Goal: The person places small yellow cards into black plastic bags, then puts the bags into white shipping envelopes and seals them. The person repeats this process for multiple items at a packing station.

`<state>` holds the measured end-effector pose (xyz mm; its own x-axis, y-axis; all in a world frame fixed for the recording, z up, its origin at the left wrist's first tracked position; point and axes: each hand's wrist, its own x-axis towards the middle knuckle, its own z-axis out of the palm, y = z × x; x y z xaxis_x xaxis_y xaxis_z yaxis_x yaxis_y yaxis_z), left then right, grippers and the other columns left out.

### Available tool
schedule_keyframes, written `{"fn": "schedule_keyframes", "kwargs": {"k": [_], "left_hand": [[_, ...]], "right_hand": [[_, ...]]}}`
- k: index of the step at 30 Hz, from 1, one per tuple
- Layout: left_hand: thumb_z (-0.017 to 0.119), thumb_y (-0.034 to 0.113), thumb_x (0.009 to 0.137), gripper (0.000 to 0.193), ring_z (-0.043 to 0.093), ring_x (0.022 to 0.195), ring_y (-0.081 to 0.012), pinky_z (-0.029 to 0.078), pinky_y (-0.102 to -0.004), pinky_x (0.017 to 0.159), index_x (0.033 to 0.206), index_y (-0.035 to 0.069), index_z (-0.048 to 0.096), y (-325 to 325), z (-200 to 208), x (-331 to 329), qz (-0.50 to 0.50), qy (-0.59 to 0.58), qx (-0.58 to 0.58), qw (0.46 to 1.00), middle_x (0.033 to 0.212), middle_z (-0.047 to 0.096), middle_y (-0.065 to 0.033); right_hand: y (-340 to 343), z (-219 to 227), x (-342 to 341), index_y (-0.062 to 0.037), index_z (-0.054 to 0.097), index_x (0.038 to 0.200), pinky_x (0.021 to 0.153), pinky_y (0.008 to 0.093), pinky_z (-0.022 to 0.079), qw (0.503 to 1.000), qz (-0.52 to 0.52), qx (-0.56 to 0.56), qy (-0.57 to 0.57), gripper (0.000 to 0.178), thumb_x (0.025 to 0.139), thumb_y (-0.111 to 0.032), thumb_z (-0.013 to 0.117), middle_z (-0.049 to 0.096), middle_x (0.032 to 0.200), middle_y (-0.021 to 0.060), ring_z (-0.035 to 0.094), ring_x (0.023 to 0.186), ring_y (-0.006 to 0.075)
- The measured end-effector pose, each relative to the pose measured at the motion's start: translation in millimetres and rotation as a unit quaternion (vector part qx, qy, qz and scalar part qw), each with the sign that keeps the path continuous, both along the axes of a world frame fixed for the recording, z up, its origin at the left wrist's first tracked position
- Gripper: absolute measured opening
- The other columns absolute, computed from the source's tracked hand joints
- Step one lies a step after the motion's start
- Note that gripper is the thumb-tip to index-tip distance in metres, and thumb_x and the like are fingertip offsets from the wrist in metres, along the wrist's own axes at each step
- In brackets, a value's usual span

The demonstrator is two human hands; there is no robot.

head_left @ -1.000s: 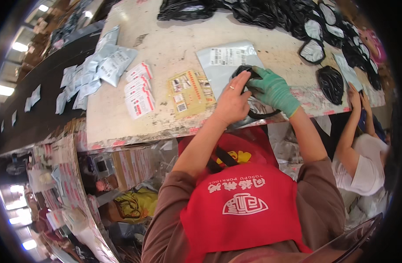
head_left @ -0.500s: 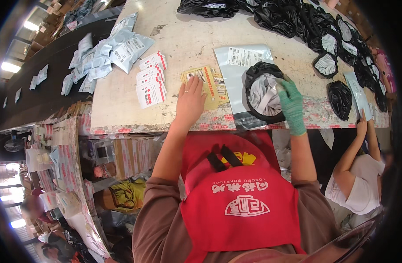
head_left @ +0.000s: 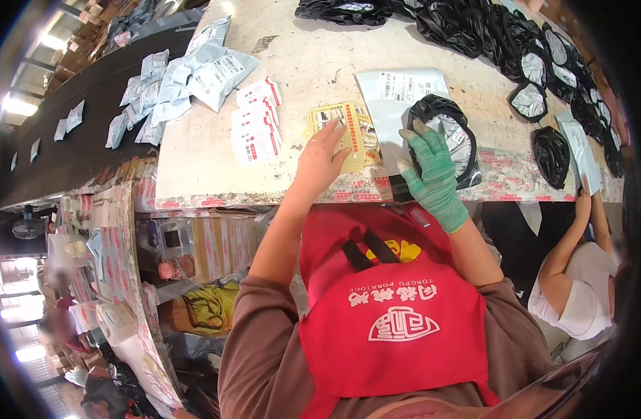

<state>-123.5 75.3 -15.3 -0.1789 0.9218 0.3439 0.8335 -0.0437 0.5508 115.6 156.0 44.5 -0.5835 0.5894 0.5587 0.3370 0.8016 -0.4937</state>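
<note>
My bare left hand rests with stretched fingers on a yellow printed card, which lies on a few similar cards. To its right a pale grey plastic mailing bag with a white label lies flat near the table's front edge. On the bag sits a bunched round cover, black with a gathered rim and a silvery inside. My right hand, in a green knit glove, lies over the left side of this cover with its fingers spread. The fingers hide part of the rim.
White and red cards lie fanned on the left. Beyond them are packed grey parcels, some on a dark conveyor belt. Several black covers line the back right. At far right a person's hands hold another bag.
My right hand has moved from the right side of the round cover to its left side. My left hand stays on the yellow cards, its fingers a little more apart. The whole view has shifted slightly.
</note>
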Motion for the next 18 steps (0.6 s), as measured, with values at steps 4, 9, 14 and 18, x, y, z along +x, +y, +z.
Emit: {"fn": "schedule_keyframes", "kwargs": {"k": [4, 9, 14, 18], "left_hand": [[0.062, 0.013, 0.089, 0.043, 0.049, 0.131, -0.034, 0.035, -0.0483, 0.11, 0.129, -0.001, 0.055, 2, -10, -6, 0.029, 0.152, 0.018, 0.988, 0.136, 0.055, -0.0173], [0.059, 0.007, 0.088, 0.028, 0.055, 0.125, -0.0296, 0.035, -0.0473, 0.11, 0.116, 0.003, 0.065, 7, -23, -6, 0.043, 0.137, 0.034, 0.989, 0.128, 0.063, -0.0125], [0.056, 0.004, 0.086, 0.022, 0.061, 0.117, -0.026, 0.04, -0.0485, 0.106, 0.102, 0.008, 0.07, -14, 22, 3, -0.012, 0.053, 0.11, 0.992, 0.112, 0.069, -0.0109], [0.055, 0.006, 0.094, 0.022, 0.061, 0.115, -0.032, 0.04, -0.0446, 0.106, 0.113, 0.005, 0.066, -47, 56, 30, -0.086, -0.185, 0.01, 0.979, 0.114, 0.068, -0.014]], "right_hand": [[5, -22, 10, -0.0078, 0.056, 0.131, 0.103, 0.0416, 0.044, 0.996, -0.008, -0.09, 0.025, 0.048, 0.084, -0.01, 0.068, 0.049, 0.139, 0.0195, 0.052, 0.124, 0.0371], [8, -31, 7, -0.0087, 0.055, 0.131, 0.103, 0.0428, 0.044, 0.991, -0.002, -0.127, 0.032, 0.049, 0.083, -0.01, 0.067, 0.049, 0.138, 0.0196, 0.052, 0.124, 0.0377], [8, 8, -20, -0.0106, 0.054, 0.133, 0.099, 0.0423, 0.045, 0.992, 0.027, 0.109, -0.051, 0.054, 0.08, -0.009, 0.066, 0.051, 0.135, 0.0193, 0.054, 0.116, 0.0385], [9, -5, -23, -0.0097, 0.061, 0.124, 0.082, 0.0383, 0.05, 0.983, 0.156, 0.058, -0.083, 0.042, 0.082, -0.012, 0.065, 0.063, 0.106, 0.015, 0.063, 0.094, 0.0296]]}}
